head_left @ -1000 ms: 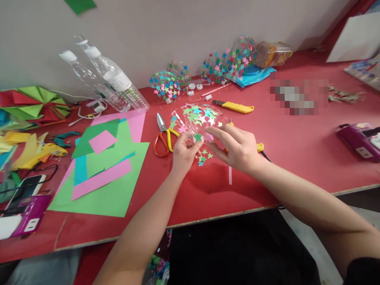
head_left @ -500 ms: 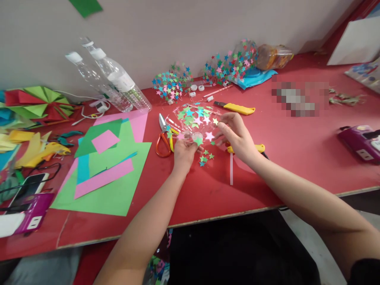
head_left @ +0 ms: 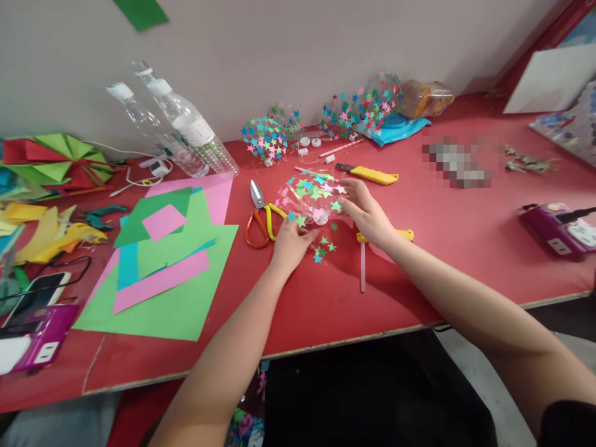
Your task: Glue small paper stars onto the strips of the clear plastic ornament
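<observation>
A clear plastic ball (head_left: 308, 200), stuck with green, blue and pink paper stars, is held between my two hands just over the red table. My left hand (head_left: 288, 247) grips its lower left edge, fingers bent under it. At the upper right side, the curled fingers of my right hand (head_left: 369, 214) hold it. Several small loose stars (head_left: 321, 251) lie below the ball. Partly under my right hand is a yellow glue gun (head_left: 404, 235) with a glue stick (head_left: 363, 268) pointing towards me. Scissors (head_left: 266, 217) with red and yellow handles rest by my left hand.
A yellow cutter knife (head_left: 376, 176) lies behind my right hand. Finished star balls (head_left: 264, 138) stand along the wall, beside plastic bottles (head_left: 189, 127). Coloured paper sheets (head_left: 186, 313) cover the left. Purple power sockets (head_left: 554, 228) sit at the right and left.
The star ball has turned in my hands, its round clear end shifting slightly right. Both hands stay on it, and the camera view has shifted a little.
</observation>
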